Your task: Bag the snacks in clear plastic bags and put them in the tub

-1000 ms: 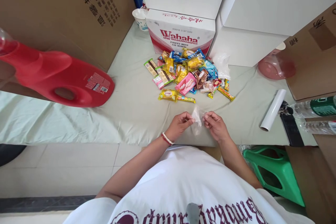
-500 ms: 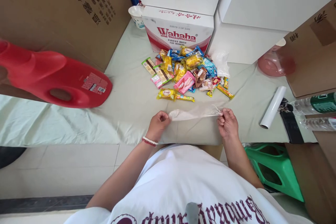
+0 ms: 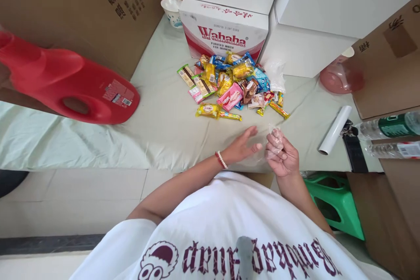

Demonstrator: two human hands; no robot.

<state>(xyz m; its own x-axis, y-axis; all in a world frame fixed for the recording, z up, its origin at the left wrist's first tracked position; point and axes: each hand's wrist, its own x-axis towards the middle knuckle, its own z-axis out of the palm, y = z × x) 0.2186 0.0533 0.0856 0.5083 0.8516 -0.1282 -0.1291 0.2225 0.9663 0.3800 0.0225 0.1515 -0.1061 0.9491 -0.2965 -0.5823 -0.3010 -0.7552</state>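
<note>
My right hand (image 3: 282, 156) is closed on a clear plastic bag (image 3: 274, 141), bunched up against its fingers near the table's front edge. Just left of it, my left hand (image 3: 242, 146) has its thumb and fingers apart and holds nothing; a bead bracelet circles that wrist. Beyond both hands lies a heap of wrapped snacks: a pink wafer pack (image 3: 230, 97), yellow-wrapped cakes (image 3: 208, 110), a brown cocoa pack (image 3: 251, 89), green-edged bars (image 3: 203, 85) and thin yellow sticks (image 3: 278, 110). Another crumpled clear bag (image 3: 275, 75) rests at the heap's right side.
A Wahaha carton (image 3: 225, 30) stands behind the snacks, with a paper cup (image 3: 172, 11) at its left. A large red jug (image 3: 75, 83) lies left. To the right are a white roll (image 3: 335, 130), a black strap-like item (image 3: 355, 153), plastic bottles (image 3: 398, 126) and a green stool (image 3: 341, 205) below.
My left hand has let go of the bag's other end, opened, and moved right. The bag, stretched between both hands before, is now gathered in my right hand. The view has shifted slightly.
</note>
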